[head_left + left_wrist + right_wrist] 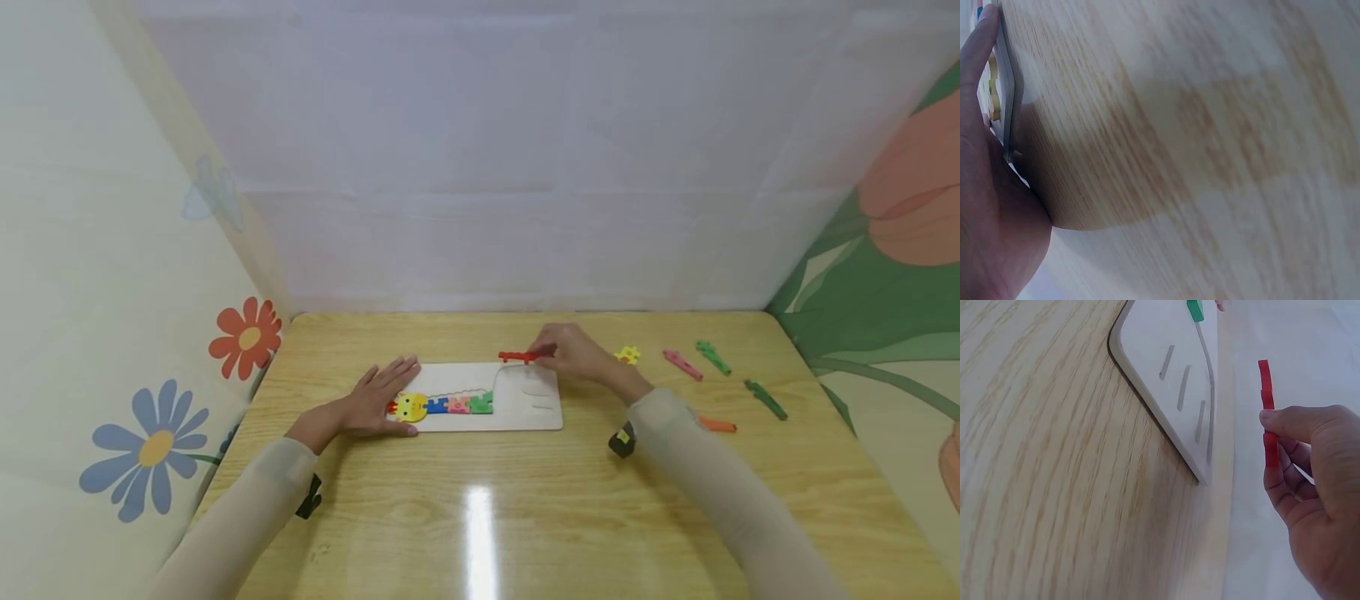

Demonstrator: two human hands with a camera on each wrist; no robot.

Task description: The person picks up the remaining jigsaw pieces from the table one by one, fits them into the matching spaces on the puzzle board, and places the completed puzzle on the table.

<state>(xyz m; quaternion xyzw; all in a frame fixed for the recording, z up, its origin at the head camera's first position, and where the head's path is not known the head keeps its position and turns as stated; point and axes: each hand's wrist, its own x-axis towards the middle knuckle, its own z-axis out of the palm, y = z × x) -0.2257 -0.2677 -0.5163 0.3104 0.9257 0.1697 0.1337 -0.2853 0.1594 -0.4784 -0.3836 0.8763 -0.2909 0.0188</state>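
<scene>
A white puzzle board (525, 417) lies on the table, with a yellow giraffe-head piece (411, 407) and blue, pink and green pieces (482, 403) joined in a row on its left part. My left hand (375, 400) rests on the board's left end, fingers spread and straight; the left wrist view shows its thumb (979, 50) along the board's edge. Over the board's upper right part, my right hand (566, 350) pinches a red puzzle piece (1267, 412) between thumb and fingers, held above the board. Thin drawn lines mark the board's bare right part.
Right of the board lie a yellow piece (627, 356), a pink piece (682, 364), a light green piece (713, 357), a dark green piece (766, 399) and an orange piece (717, 425), partly behind the right sleeve. A pale wall sheet (480, 167) stands behind the table.
</scene>
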